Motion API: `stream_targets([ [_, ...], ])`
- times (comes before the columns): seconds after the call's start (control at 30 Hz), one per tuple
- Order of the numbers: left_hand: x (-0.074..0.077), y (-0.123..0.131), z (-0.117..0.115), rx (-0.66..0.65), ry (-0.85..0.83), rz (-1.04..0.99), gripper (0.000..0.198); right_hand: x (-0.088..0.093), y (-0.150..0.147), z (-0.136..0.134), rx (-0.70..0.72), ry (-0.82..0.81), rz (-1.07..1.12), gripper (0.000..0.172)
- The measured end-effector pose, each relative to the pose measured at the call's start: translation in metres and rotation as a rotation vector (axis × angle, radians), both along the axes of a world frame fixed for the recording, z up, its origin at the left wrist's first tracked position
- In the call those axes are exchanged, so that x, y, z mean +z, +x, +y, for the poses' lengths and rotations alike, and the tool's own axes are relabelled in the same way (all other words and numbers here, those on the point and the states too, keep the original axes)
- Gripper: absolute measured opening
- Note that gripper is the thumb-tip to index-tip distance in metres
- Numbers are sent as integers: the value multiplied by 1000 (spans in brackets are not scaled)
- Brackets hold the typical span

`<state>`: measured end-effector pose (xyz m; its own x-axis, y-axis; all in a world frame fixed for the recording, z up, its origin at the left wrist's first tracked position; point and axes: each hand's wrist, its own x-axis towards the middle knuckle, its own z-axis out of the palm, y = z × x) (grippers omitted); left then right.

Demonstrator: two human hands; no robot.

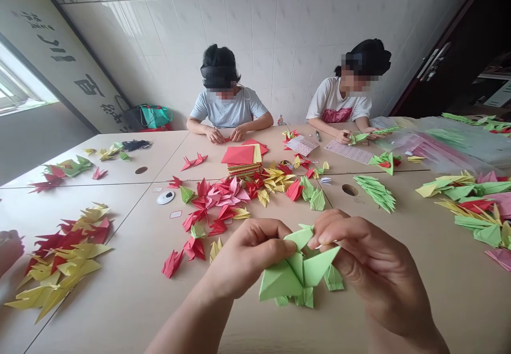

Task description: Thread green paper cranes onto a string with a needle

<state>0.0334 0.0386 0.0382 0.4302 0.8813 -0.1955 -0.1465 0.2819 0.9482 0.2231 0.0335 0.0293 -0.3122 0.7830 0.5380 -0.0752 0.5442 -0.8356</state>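
A light green origami crane (297, 271) is pinched by its upper part between the thumb and fingers of my left hand (255, 253). Its folded wings spread below and to the right. Close to the crane's top, my right hand (355, 253) is closed, with a small, thin white piece (326, 245) between thumb and fingers; what it is I cannot make out. Another green folded paper (334, 278) lies on the table behind the crane, partly hidden. Just beyond my hands is a heap of red, pink and yellow paper cranes (217, 194).
A stack of square paper (243, 158) stands mid-table. More cranes (67, 258) lie at left, and green ones (375, 193) at right. A white disc with a black spot (165, 198) lies near the heap. Opposite, two people (227, 106) handle paper. At left, another hand (10, 253) shows.
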Motion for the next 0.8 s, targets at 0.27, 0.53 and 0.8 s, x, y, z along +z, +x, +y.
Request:
stream_targets([
  [0.27, 0, 0, 3, 9, -7, 10, 20, 0, -2, -3, -165, -32, 268, 12],
  [0.53, 4, -4, 1, -37, 38, 128, 20, 15, 13, 4, -201, -266, 592, 7],
  [0.8, 1, -8, 0, -85, 87, 223, 22, 20, 38, 5, -303, -289, 780, 12],
])
